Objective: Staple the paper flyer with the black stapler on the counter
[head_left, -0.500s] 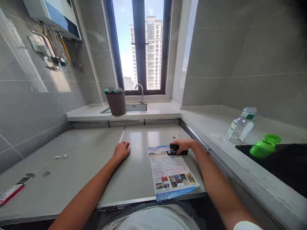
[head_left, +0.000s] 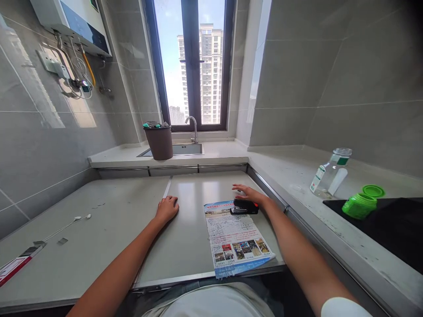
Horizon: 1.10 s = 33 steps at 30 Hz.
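Observation:
A black stapler (head_left: pixel 243 207) lies across the top right of a printed paper sheet (head_left: pixel 231 226), which has a blue border and small photos along its bottom. My right hand (head_left: pixel 249 193) hovers just behind the stapler, fingers stretched out to the left and apart, holding nothing. Palm down on the pale board (head_left: pixel 190 237), left of the paper, rests my left hand (head_left: pixel 168 208); its fingers are loosely spread and nothing is in them. A small dark bit shows by my right fingers, too small to name.
White-tipped cord (head_left: pixel 77 219) and a red-and-white box (head_left: pixel 16 266) lie on the left. On the right ledge stand a clear glass bottle (head_left: pixel 331 174) and a green open-lidded container (head_left: pixel 361 203). A brown bin (head_left: pixel 159 143) stands beside the sink (head_left: pixel 188 149) at the back.
My right hand has let go of the stapler and lifted off it, fingers now stretched out. The stapler stays on the paper. My left hand has hardly moved.

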Available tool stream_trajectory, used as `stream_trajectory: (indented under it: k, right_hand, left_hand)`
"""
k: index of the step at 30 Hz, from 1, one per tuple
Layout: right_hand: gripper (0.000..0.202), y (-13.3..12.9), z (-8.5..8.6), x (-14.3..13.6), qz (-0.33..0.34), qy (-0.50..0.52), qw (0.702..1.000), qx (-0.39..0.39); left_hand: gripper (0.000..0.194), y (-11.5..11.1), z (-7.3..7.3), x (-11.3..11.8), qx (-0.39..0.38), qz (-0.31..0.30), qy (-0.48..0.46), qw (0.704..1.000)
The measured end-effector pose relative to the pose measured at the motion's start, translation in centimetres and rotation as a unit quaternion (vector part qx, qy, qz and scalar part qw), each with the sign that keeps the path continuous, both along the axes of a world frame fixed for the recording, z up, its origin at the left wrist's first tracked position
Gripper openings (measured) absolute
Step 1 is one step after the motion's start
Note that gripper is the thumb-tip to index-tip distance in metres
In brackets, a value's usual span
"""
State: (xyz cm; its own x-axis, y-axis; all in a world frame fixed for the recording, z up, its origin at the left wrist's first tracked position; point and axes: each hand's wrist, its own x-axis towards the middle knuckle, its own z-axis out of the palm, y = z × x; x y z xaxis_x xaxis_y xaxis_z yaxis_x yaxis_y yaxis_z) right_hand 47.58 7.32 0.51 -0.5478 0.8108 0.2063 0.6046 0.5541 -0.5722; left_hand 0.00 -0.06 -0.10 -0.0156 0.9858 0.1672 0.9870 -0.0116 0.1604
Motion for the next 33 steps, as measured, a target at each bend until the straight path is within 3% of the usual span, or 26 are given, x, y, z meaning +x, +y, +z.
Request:
stream_trajectory:
  k: [4,10,21,28,33]
  right_hand:
    - [0.095,2.2,-2.7,0.5,0.003,-0.016,0.998,-0.063]
    - [0.085,3.7,-4.2,0.3,-0.001,-0.038,0.996,-0.086]
    - [0.072,1.9,-2.8,0.1,0.049,0.046,0.995,-0.069]
    - [0.078,1.3,-1.6,-0.2,0.028,0.030,0.994,-0.106]
    - [0.066,0.9,-0.5,-0.8,0.037,-0.003,0.991,-0.129]
  left_hand:
    - [0.046,-0.1,0.1,0.1,-0.006,0.000,0.006,1.000]
    - [0.047,-0.3,0.5,0.2,-0.018,0.002,0.009,1.000]
    - [0.048,-0.3,0.4,0.1,-0.017,-0.003,0.011,1.000]
    - [0.048,-0.3,0.3,0.1,-0.020,-0.004,0.016,1.000]
    - [0.048,-0.2,0.1,0.0,-0.014,-0.008,0.020,1.000]
